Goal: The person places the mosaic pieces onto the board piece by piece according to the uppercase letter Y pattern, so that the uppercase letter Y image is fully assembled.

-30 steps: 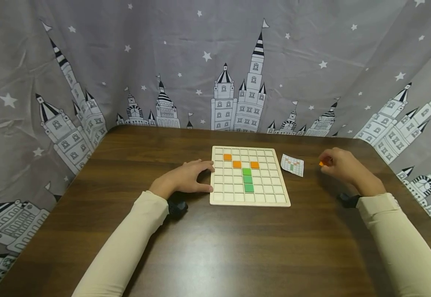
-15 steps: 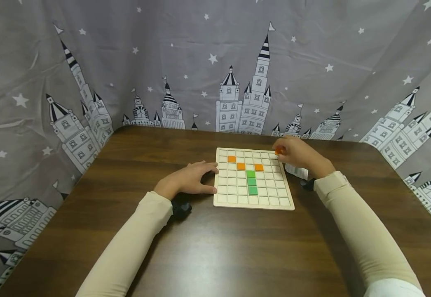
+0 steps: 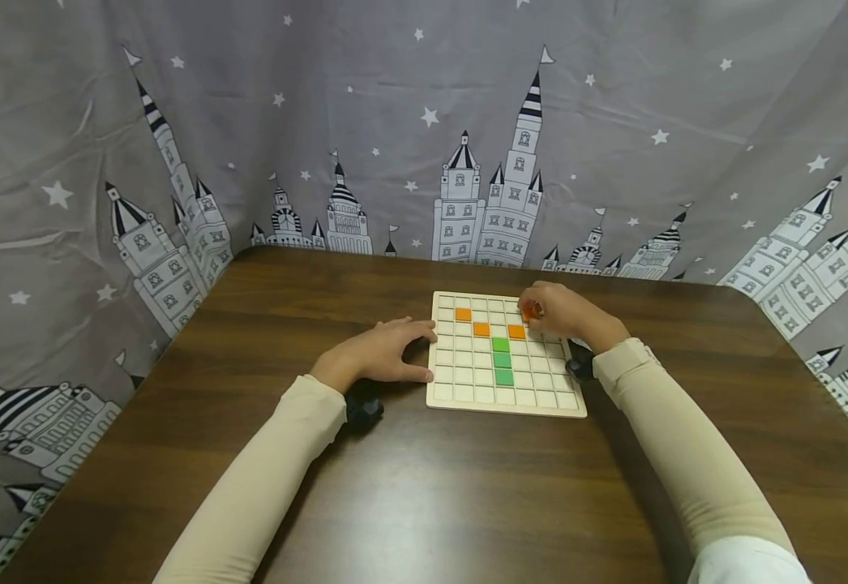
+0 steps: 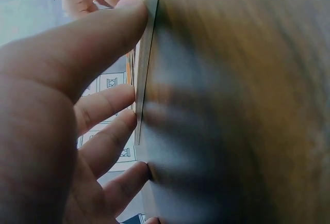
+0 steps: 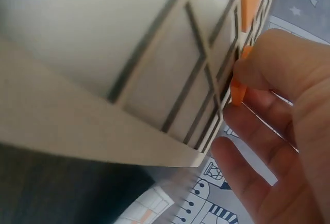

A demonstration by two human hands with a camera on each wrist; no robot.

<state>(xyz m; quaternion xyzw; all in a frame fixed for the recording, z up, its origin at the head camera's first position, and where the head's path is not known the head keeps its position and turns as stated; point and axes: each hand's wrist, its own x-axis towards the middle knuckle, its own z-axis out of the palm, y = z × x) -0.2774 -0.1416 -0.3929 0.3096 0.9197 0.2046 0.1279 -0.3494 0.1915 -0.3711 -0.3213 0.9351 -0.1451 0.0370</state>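
A pale wooden grid board point(image 3: 507, 410) lies on the brown table. Three orange tiles, one of them point(image 3: 463, 314) at the upper left, sit in its cells above a column of three green tiles point(image 3: 502, 360). My right hand point(image 3: 573, 312) is over the board's upper right part, pinching another orange tile point(image 5: 238, 91) between thumb and fingers, right at the grid in the right wrist view. My left hand point(image 3: 383, 350) rests at the board's left side, thumb and fingers spread, with fingertips point(image 4: 126, 94) against the edge.
A small patterned card point(image 5: 147, 206) shows past the board's corner in the right wrist view; my right arm hides it in the head view. Behind the table point(image 3: 424, 487) hangs a grey curtain point(image 3: 395, 105) printed with castles and stars.
My right hand has carried the orange tile leftward from the table's right side to over the board's upper right cells. The left hand has kept its place at the board's edge.
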